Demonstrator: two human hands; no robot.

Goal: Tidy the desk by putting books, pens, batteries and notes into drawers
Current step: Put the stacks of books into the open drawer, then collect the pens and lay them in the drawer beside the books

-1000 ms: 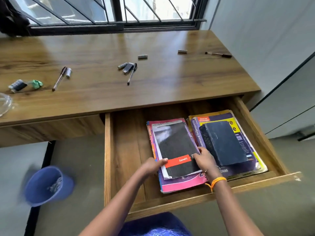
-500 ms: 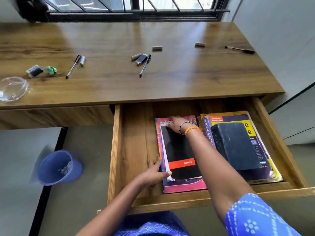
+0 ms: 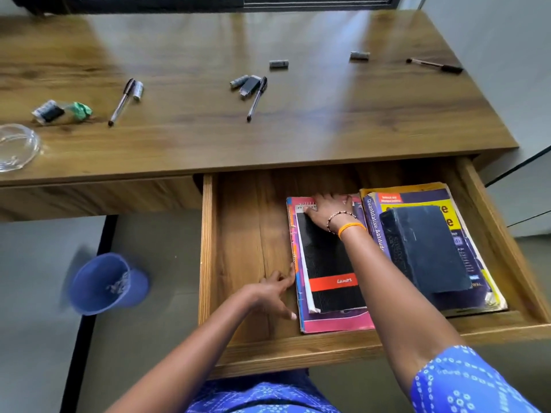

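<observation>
While books sit in open wooden drawer (image 3: 208, 248): right hand (image 3: 326, 211) flat on black spiral notebook (image 3: 328, 263), left hand (image 3: 275, 295) loose-fingered at its near-left edge. Beyond grip, undone: clear-barrel pens (image 3: 256, 98), grey cylindrical batteries (image 3: 278, 64) on desktop.

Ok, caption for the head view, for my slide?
Both hands square a notebook in the open drawer; pens wait on the desk.
</observation>
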